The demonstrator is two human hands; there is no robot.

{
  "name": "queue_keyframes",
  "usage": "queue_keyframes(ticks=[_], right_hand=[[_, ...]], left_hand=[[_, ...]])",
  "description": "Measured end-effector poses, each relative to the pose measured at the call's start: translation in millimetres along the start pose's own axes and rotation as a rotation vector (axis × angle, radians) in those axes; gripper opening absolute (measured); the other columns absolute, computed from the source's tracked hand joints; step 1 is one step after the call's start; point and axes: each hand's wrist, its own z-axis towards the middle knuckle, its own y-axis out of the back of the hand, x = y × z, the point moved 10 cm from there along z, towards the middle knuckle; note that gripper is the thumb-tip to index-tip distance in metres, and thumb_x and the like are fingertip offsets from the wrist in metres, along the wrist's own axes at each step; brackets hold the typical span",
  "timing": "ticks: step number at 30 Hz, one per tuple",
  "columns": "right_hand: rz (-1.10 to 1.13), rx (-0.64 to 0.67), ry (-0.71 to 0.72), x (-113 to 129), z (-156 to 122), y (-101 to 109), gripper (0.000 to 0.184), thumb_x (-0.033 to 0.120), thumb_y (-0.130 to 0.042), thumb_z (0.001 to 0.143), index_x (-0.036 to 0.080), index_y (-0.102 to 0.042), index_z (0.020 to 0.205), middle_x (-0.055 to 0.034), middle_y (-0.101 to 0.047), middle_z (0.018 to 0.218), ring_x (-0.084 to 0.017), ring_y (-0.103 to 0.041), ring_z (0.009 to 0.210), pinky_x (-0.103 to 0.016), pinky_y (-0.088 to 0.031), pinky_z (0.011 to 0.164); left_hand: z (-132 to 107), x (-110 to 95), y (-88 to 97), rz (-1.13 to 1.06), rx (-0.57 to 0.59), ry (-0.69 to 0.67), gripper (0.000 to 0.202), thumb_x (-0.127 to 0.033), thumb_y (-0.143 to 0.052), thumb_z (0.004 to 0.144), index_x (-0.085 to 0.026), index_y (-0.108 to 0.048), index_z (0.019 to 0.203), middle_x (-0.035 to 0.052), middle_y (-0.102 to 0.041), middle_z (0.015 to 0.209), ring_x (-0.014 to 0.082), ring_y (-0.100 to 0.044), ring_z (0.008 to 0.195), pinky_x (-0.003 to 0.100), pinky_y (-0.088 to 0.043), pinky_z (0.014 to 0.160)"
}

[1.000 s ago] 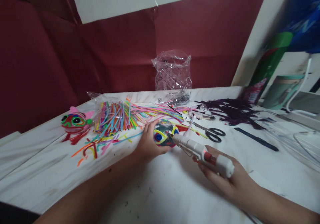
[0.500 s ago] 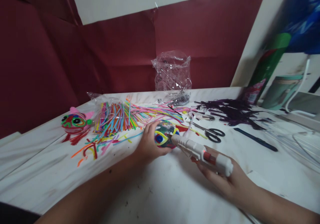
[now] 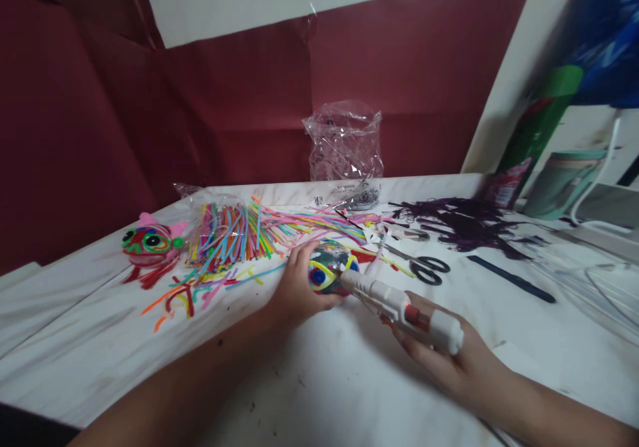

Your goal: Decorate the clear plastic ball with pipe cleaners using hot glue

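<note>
My left hand (image 3: 295, 287) is closed around the left side of a small painted mask (image 3: 329, 261), dark green with yellow-rimmed blue eyes. In my right hand (image 3: 449, 354) is a white hot glue gun (image 3: 399, 307), its nozzle at the middle of the mask, between the eyes. Whether the tip touches the surface, I cannot tell. A small orange-red light glows on the gun's body. Fingers of my right hand are partly hidden behind the gun.
Colourful strips (image 3: 234, 234) lie behind my left hand, near a finished-looking decorated figure (image 3: 150, 244). Black-handled scissors (image 3: 426, 269), a dark pen-like stick (image 3: 512, 279) and purple strands (image 3: 464, 221) lie to the right. A clear plastic bag (image 3: 345, 144) stands at the back.
The glue gun has shifted very slightly to the left, its nozzle still at the mask's middle. My left hand and the mask stay in place.
</note>
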Motion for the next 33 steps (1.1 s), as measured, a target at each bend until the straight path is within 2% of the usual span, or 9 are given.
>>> queue_keyframes(ticks=[6, 9, 12, 15, 18, 22, 27, 33], right_hand=[[-0.077, -0.028, 0.091, 7, -1, 3, 0.009, 0.019, -0.047, 0.089, 0.021, -0.056, 0.091, -0.0028, -0.058, 0.077, -0.018, -0.06, 0.071, -0.026, -0.048, 0.059], [-0.12, -0.068, 0.152, 17, -2, 11, 0.009, 0.016, -0.048, 0.087, 0.023, -0.053, 0.086, -0.0021, -0.055, 0.073, -0.02, -0.06, 0.075, -0.027, -0.047, 0.06], [-0.131, -0.068, 0.176, 22, -1, 12, 0.013, 0.015, -0.049, 0.086, 0.023, -0.048, 0.076, -0.0001, -0.051, 0.069, -0.017, -0.057, 0.067, -0.026, -0.045, 0.057], [-0.122, -0.023, 0.178, 23, 1, 5, 0.017, 0.015, -0.048, 0.087, 0.023, -0.043, 0.073, 0.0016, -0.049, 0.068, -0.013, -0.052, 0.059, -0.024, -0.042, 0.052], [-0.145, -0.012, 0.209, 25, 1, 0, 0.018, 0.013, -0.047, 0.087, 0.023, -0.041, 0.073, 0.0021, -0.048, 0.068, -0.013, -0.05, 0.059, -0.023, -0.04, 0.051], [-0.182, -0.059, 0.255, 31, -1, 4, 0.019, 0.01, -0.046, 0.086, 0.023, -0.039, 0.075, 0.0028, -0.046, 0.068, -0.012, -0.047, 0.059, -0.022, -0.039, 0.052], [-0.221, -0.093, 0.266, 34, -2, 10, 0.018, 0.009, -0.047, 0.086, 0.023, -0.039, 0.078, 0.0031, -0.045, 0.069, -0.012, -0.046, 0.06, -0.022, -0.041, 0.054], [-0.189, -0.022, 0.206, 31, 1, 5, 0.016, 0.013, -0.045, 0.088, 0.023, -0.041, 0.076, 0.0027, -0.047, 0.068, -0.012, -0.048, 0.058, -0.022, -0.042, 0.052]], left_hand=[[-1, -6, -1.6, 0.026, -0.006, -0.073, 0.088, -0.031, -0.081, 0.052, -0.017, -0.039, 0.128, 0.0157, -0.046, 0.129, 0.0326, -0.044, 0.125, 0.049, -0.035, 0.107], [-2, -6, -2.9, 0.036, -0.005, -0.094, 0.087, -0.032, -0.081, 0.054, -0.017, -0.039, 0.128, 0.0159, -0.046, 0.129, 0.0322, -0.043, 0.125, 0.049, -0.036, 0.106], [-2, -4, -2.7, 0.038, -0.011, -0.084, 0.088, -0.032, -0.081, 0.053, -0.017, -0.038, 0.129, 0.0154, -0.046, 0.129, 0.032, -0.043, 0.125, 0.049, -0.036, 0.106], [-2, -3, -3.1, 0.046, -0.006, -0.078, 0.089, -0.03, -0.081, 0.052, -0.018, -0.038, 0.129, 0.0154, -0.045, 0.129, 0.0327, -0.043, 0.126, 0.05, -0.035, 0.107], [-2, -4, -3.3, 0.052, -0.002, -0.073, 0.09, -0.03, -0.082, 0.052, -0.017, -0.038, 0.129, 0.0158, -0.045, 0.129, 0.0332, -0.043, 0.126, 0.051, -0.034, 0.107], [-2, -3, -2.5, 0.053, -0.01, -0.069, 0.089, -0.032, -0.082, 0.052, -0.017, -0.038, 0.129, 0.0154, -0.046, 0.129, 0.0326, -0.043, 0.125, 0.05, -0.035, 0.107], [-2, -2, -2.1, 0.047, -0.013, -0.076, 0.089, -0.033, -0.081, 0.053, -0.018, -0.038, 0.129, 0.0151, -0.046, 0.128, 0.0328, -0.044, 0.125, 0.049, -0.036, 0.106], [-4, -11, -4.2, 0.077, -0.009, -0.144, 0.088, -0.032, -0.081, 0.053, -0.016, -0.039, 0.129, 0.0172, -0.046, 0.128, 0.0343, -0.043, 0.125, 0.051, -0.035, 0.106]])
